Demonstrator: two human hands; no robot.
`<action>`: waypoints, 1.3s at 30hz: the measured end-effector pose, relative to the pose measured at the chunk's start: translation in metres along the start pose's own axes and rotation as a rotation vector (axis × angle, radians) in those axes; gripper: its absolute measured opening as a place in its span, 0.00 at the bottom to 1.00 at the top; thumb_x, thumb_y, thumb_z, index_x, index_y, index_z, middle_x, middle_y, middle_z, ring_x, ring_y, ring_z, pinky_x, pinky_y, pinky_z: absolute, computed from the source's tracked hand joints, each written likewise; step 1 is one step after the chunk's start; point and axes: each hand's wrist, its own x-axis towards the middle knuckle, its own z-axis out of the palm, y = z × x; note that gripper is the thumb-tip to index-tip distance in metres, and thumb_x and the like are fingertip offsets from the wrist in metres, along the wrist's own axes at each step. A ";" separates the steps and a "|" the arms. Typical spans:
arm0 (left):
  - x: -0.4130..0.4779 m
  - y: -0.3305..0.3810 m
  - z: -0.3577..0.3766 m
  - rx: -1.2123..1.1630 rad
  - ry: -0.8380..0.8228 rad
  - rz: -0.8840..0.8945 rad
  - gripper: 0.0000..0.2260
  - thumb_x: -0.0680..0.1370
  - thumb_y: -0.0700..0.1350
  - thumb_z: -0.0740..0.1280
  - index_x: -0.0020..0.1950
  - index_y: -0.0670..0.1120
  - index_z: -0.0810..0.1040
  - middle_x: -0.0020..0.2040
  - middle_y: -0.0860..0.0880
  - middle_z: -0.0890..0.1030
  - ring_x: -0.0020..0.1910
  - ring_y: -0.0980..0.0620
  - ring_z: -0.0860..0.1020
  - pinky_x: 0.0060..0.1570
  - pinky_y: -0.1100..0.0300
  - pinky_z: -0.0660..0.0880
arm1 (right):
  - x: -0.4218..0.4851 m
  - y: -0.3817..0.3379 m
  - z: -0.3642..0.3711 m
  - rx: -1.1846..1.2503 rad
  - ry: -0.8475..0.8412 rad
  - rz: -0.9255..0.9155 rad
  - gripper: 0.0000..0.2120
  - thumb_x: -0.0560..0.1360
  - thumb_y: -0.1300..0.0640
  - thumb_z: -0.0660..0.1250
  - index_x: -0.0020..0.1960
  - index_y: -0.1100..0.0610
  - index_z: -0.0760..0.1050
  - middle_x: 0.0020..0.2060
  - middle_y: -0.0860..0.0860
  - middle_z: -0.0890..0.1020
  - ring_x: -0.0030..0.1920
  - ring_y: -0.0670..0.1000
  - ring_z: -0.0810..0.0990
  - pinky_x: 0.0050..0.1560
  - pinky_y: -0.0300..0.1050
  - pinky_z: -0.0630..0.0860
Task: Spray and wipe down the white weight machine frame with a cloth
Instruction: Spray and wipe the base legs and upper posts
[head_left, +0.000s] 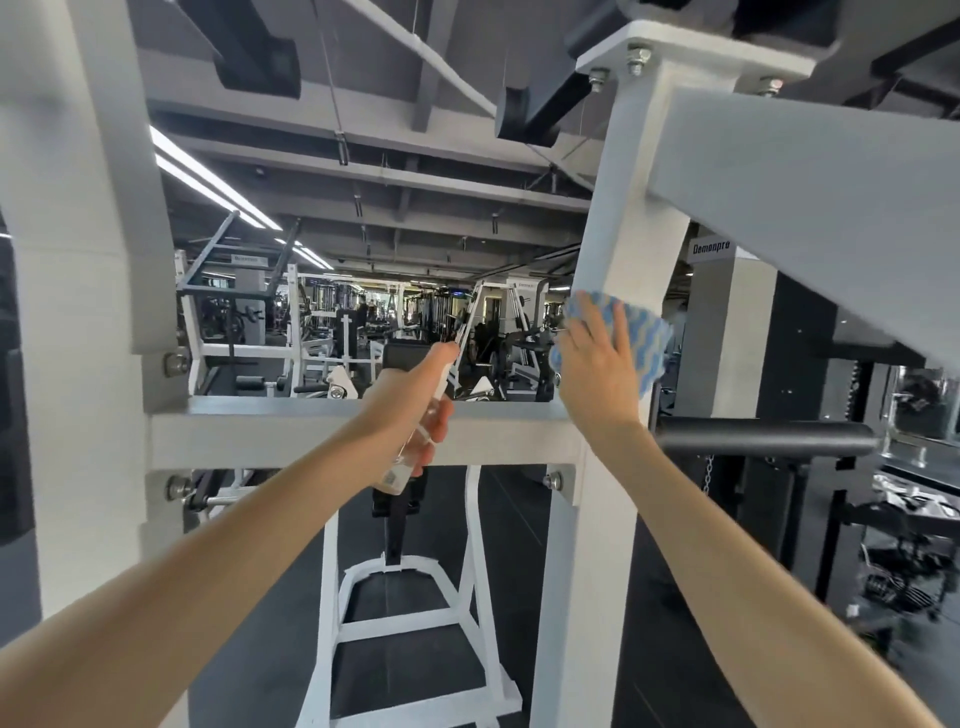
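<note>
Both your arms reach forward. Your left hand (410, 395) grips the spray bottle (397, 475) — your right hand (597, 374), fingers straight, presses the cloth (652, 338)

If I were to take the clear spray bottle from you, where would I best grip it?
Probably by its bare lower end, coming from underneath: the spray bottle tilts nozzle-up, the left hand wraps its middle and neck, and only the base pokes out below.

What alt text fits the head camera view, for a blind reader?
A person's right hand presses a blue-and-white patterned cloth against the white metal upright post of a weight machine, while the left hand holds a clear plastic spray bottle. Other gym machines stand behind.
</note>
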 end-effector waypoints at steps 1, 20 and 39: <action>-0.001 -0.001 0.000 -0.005 -0.005 -0.002 0.24 0.79 0.59 0.61 0.33 0.41 0.71 0.25 0.48 0.72 0.19 0.52 0.66 0.18 0.66 0.64 | 0.015 -0.002 -0.006 -0.065 -0.116 -0.019 0.18 0.76 0.64 0.55 0.63 0.62 0.74 0.68 0.57 0.71 0.75 0.56 0.55 0.74 0.56 0.42; -0.025 -0.023 -0.012 0.037 0.037 0.044 0.27 0.80 0.61 0.59 0.30 0.42 0.71 0.24 0.46 0.72 0.19 0.50 0.67 0.21 0.65 0.66 | -0.068 -0.082 -0.002 0.770 0.096 0.286 0.20 0.74 0.56 0.51 0.59 0.61 0.74 0.51 0.55 0.78 0.57 0.56 0.72 0.73 0.49 0.48; -0.076 -0.041 -0.171 -0.061 0.797 0.000 0.28 0.70 0.68 0.65 0.29 0.43 0.72 0.24 0.48 0.74 0.21 0.49 0.67 0.30 0.61 0.64 | -0.007 -0.300 -0.033 0.601 0.200 -0.263 0.16 0.70 0.54 0.72 0.57 0.55 0.76 0.52 0.48 0.80 0.53 0.51 0.78 0.63 0.47 0.66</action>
